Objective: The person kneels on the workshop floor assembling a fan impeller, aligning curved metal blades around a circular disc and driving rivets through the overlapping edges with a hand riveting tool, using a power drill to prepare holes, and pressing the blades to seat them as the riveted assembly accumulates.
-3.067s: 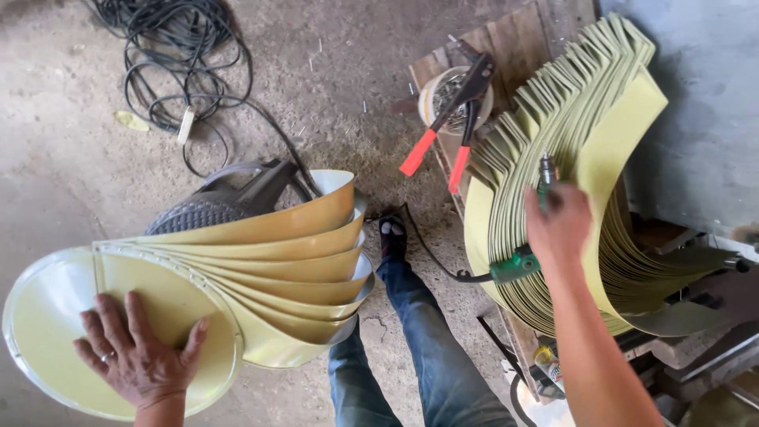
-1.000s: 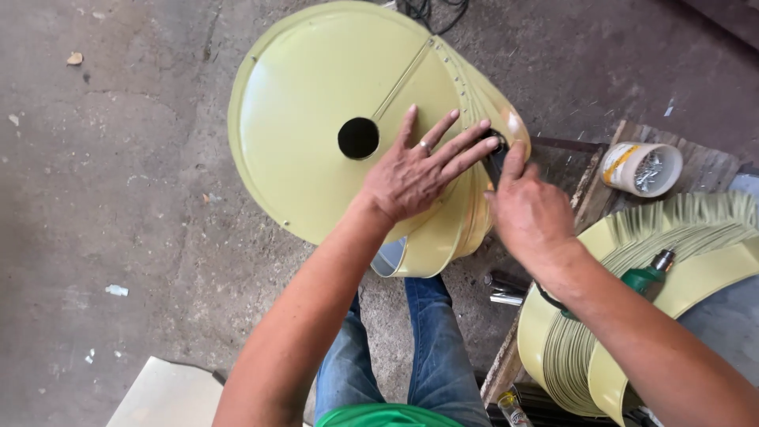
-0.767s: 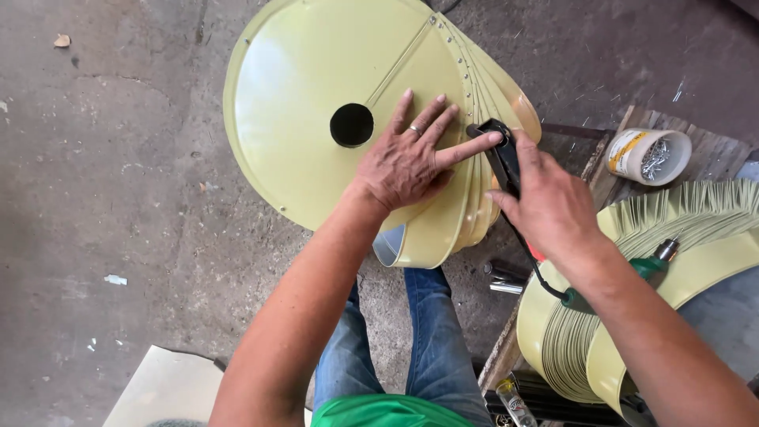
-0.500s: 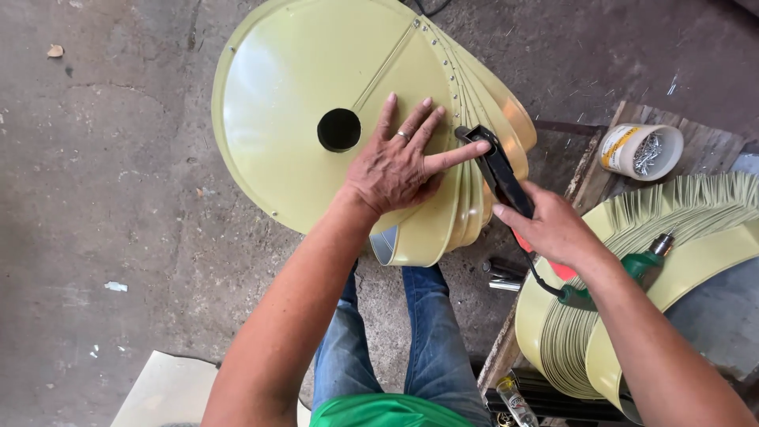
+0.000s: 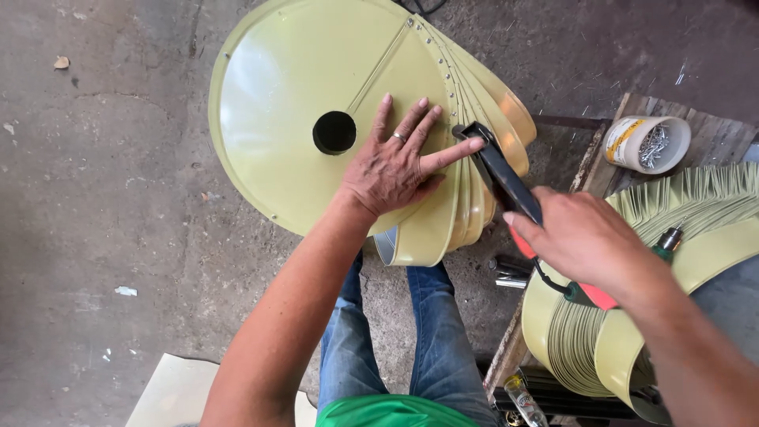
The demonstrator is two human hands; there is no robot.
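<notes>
Left hand [image 5: 393,164] flat on the pale yellow sheet-metal disc with a centre hole [image 5: 300,119], just right of the hole. Black-and-red hand riveter [image 5: 506,180] in right hand [image 5: 581,237], nose at disc's right edge. White cup of rivets [image 5: 647,144] on wooden board [image 5: 711,138], far right; stack of yellow curved metal strips [image 5: 632,316] below.

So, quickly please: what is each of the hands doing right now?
Left hand: open, pressed flat on the yellow cone.
Right hand: closed around the riveting tool, whose nose touches the cone's seam.

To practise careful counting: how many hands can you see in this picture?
2. The left hand presses flat on the yellow cone; the right hand grips the riveter.
</notes>
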